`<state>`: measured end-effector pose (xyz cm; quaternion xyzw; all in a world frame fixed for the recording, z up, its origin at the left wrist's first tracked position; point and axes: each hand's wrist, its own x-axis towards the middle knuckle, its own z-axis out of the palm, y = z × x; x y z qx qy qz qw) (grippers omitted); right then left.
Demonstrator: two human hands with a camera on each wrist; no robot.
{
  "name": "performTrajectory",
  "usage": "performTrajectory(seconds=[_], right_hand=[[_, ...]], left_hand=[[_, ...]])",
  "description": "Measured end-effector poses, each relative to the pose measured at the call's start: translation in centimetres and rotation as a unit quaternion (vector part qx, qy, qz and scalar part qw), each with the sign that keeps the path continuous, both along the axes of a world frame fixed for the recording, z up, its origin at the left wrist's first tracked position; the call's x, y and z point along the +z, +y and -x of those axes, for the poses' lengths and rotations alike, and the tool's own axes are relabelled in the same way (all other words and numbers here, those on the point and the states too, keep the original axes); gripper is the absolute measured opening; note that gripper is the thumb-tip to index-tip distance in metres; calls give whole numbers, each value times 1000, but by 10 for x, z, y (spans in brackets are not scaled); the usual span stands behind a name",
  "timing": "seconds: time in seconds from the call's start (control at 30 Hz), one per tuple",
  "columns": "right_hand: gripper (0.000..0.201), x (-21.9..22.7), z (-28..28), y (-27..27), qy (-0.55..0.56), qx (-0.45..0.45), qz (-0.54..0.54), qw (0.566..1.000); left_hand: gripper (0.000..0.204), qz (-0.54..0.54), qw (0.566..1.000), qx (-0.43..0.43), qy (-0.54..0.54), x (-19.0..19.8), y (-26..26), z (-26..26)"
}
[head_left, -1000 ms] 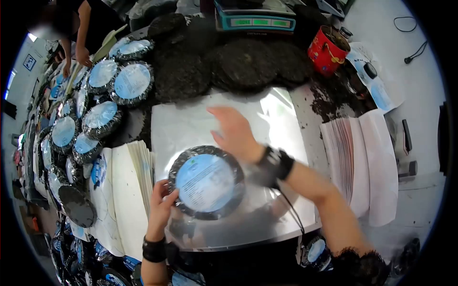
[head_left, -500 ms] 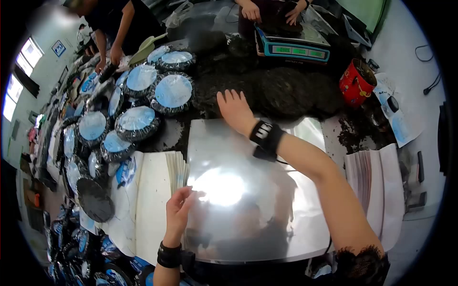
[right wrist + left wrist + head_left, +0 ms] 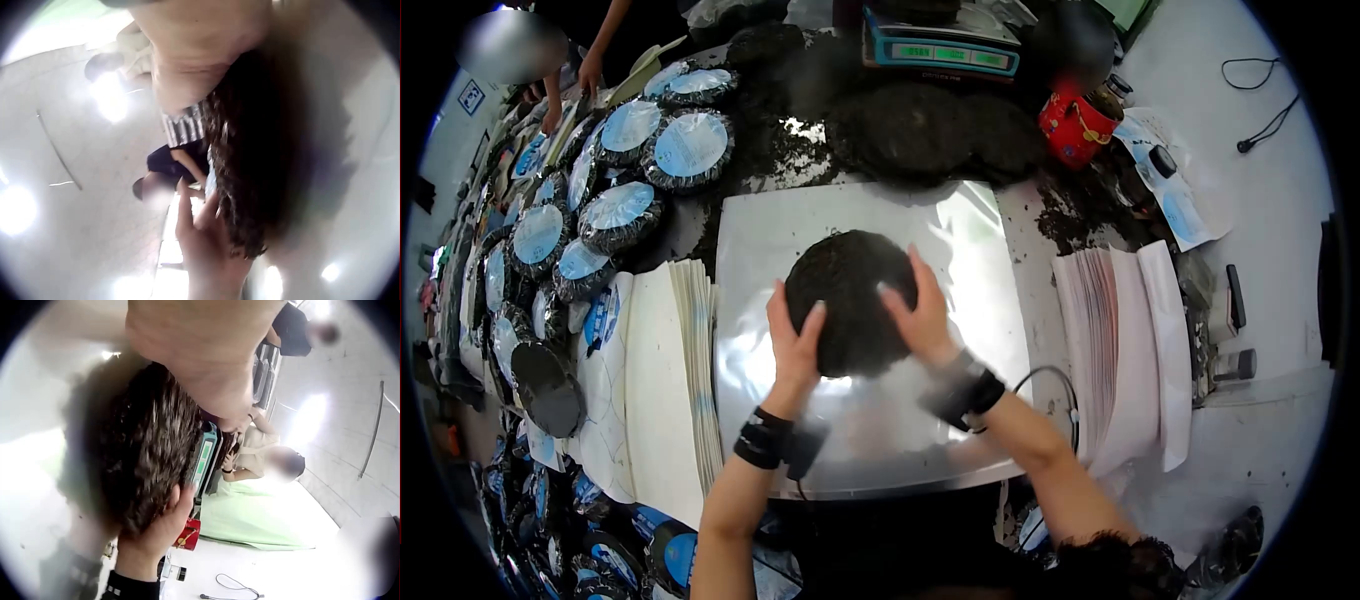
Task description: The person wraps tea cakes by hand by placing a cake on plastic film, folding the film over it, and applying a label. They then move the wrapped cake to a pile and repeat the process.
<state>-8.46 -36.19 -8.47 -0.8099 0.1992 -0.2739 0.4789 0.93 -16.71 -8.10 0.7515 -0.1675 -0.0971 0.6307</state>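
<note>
A dark round cake of dried, seaweed-like strands point(image 3: 852, 305) is over the shiny metal sheet point(image 3: 750, 225). My left hand point(image 3: 796, 345) grips its left edge, thumb on the upper face. From the right, my right hand point(image 3: 923, 318) holds the opposite edge, its thumb also on the face. Both wrist views show the cake edge-on; its rough, shaggy rim point(image 3: 156, 440) fills the middle of the left one. In the right wrist view the shaggy rim point(image 3: 228, 187) runs between the two hands.
More dark cakes point(image 3: 910, 130) lie behind the sheet, before a scale point(image 3: 940, 52) and a red bucket point(image 3: 1077, 128). Wrapped cakes with blue labels point(image 3: 690, 148) are heaped at left. Paper stacks flank the sheet, left point(image 3: 662, 370) and right point(image 3: 1100, 340). Other people stand beyond.
The wrapped, labelled cake has left the sheet. My right hand reached to the dark cakes at the back and returned; a bare cake is now between both hands.
</note>
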Motion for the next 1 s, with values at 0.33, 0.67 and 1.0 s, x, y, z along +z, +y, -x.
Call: performTrajectory(seconds=[0.33,0.67,1.0], right_hand=[[87,69,11,31,31,193,274,942],[91,30,14,44,69,192,334,920],[108,28,11,47,141,197,370,897]], left_hand=[[65,-144,983,2,-114,17,-3,7],[21,-315,790,-486,-203,71,171,17],[41,-150,851,-44,-501,139,123,47]])
